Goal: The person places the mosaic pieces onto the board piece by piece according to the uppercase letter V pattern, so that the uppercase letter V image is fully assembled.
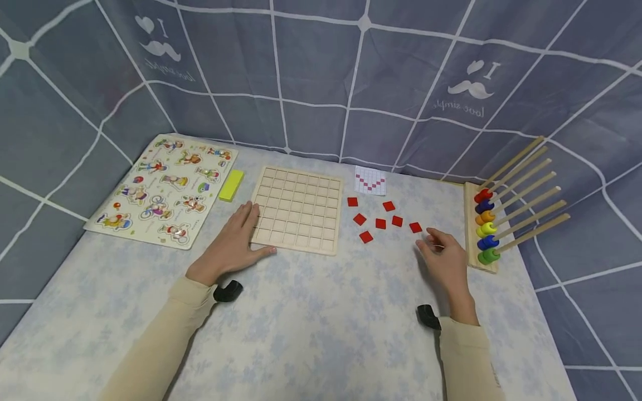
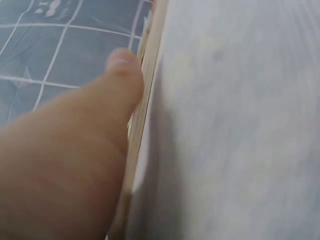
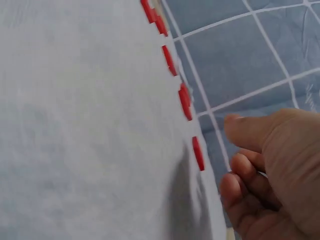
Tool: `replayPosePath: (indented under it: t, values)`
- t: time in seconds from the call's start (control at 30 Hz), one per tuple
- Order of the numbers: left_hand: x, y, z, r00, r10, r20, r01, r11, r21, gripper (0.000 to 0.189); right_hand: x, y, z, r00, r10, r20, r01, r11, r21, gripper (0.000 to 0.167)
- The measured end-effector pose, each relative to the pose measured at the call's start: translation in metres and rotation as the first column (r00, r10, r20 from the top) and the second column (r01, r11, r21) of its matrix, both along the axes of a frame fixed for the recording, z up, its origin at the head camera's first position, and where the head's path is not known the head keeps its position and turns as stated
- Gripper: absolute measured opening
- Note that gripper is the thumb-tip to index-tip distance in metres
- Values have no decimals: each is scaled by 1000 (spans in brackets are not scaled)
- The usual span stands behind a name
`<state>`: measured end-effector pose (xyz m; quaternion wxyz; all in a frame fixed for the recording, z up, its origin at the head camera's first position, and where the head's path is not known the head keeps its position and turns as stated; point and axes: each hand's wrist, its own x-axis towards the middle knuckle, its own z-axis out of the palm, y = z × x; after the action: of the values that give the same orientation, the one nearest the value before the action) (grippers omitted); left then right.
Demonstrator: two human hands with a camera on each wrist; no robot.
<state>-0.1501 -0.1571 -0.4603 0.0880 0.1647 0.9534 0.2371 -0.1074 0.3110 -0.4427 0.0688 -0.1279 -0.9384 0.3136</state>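
Observation:
A square wooden grid board (image 1: 297, 210) lies flat on the table. My left hand (image 1: 233, 239) rests at its lower left corner, fingers straight along the left side and thumb by the near edge. In the left wrist view, the thumb (image 2: 122, 75) is against the board's edge (image 2: 150, 75). Several red square tiles (image 1: 380, 224) lie scattered to the right of the board. My right hand (image 1: 445, 259) hovers just right of the outermost red tile (image 1: 415, 227). Its fingers are loosely bent, with thumb and fingertips apart; the right wrist view shows no tile between them.
A small pattern card (image 1: 370, 181) with pink squares lies behind the tiles. At the right stands a wooden rack (image 1: 471, 223) with upright rods and coloured rings. A picture puzzle board (image 1: 150, 214) and a yellow-green block (image 1: 231, 185) lie at the left. Curtains (image 1: 321, 72) surround the table.

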Motion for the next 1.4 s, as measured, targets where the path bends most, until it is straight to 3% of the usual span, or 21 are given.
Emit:
replayPosePath:
  t: [0.17, 0.27, 0.4, 0.6, 0.8, 1.1, 1.4]
  values:
    - [-8, 0, -1, 999, 21, -28, -20, 999, 25, 121, -17, 8, -5, 1000, -12, -6, 12, 1000, -25, 47]
    - [-8, 3, -4, 999, 23, -38, -22, 999, 27, 122, -21, 14, -9, 998, -47, 38, 48, 998, -45, 46]
    - [-3, 7, -10, 1000, 12, -17, -11, 1000, 20, 123, -22, 18, -13, 992, -84, 94, 88, 995, -40, 46]
    - [-1, 7, -10, 998, 32, -54, -31, 999, 29, 122, -27, 18, -16, 993, -95, 70, 97, 995, -36, 49]
    - [-3, 12, -9, 999, 18, -51, -16, 999, 29, 122, -26, 20, -16, 988, -135, 72, 135, 991, 6, 48]
    - [1, 7, -9, 998, 44, -40, -43, 999, 27, 120, -30, 12, -24, 991, -128, 29, 127, 992, 27, 43]
    - [4, 1, -13, 998, 58, -31, -58, 998, 17, 118, -33, 3, -28, 993, -112, 43, 109, 992, 56, 47]
